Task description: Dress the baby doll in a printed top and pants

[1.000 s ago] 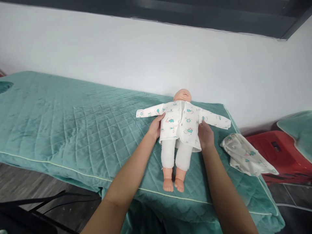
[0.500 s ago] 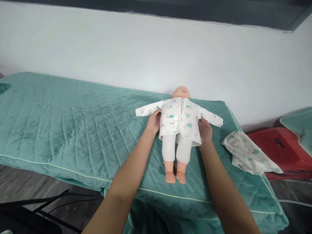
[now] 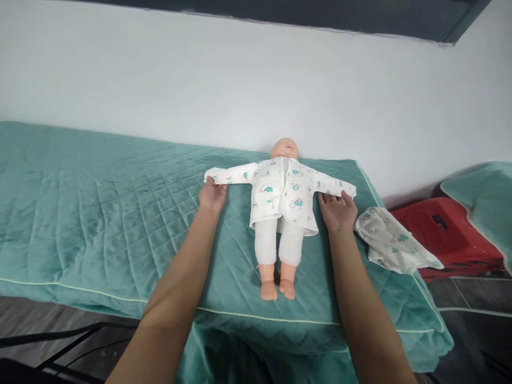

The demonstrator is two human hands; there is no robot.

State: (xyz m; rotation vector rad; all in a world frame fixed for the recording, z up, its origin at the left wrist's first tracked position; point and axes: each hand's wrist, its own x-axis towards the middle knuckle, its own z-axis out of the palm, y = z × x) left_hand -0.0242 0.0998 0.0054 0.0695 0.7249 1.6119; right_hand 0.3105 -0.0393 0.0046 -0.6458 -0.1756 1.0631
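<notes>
A baby doll (image 3: 285, 148) lies on its back on the quilted green bed cover, arms spread, wearing white leg coverings (image 3: 266, 242) and bare-footed. Its white printed jacket (image 3: 282, 192) is closed down the front. At the end of the sleeve on the left, my left hand (image 3: 212, 196) is palm up, thumb against the cuff and fingers partly hidden beneath the cloth. My right hand (image 3: 338, 210) holds the other sleeve near its cuff, also palm up, fingertips tucked under its lower edge. No doll hands show past the cuffs.
A folded white printed garment (image 3: 396, 240) lies at the right edge of the green bed cover (image 3: 120, 229). Beyond that edge stands a red plastic stool or box (image 3: 448, 229), partly under green fabric (image 3: 480, 192). A white wall (image 3: 240, 80) runs behind; black metal bars (image 3: 60, 335) show lower left.
Both hands have slid outward from beside the doll's torso to the sleeve ends. The left sleeve is now raised and straighter. The whole view has shifted slightly.
</notes>
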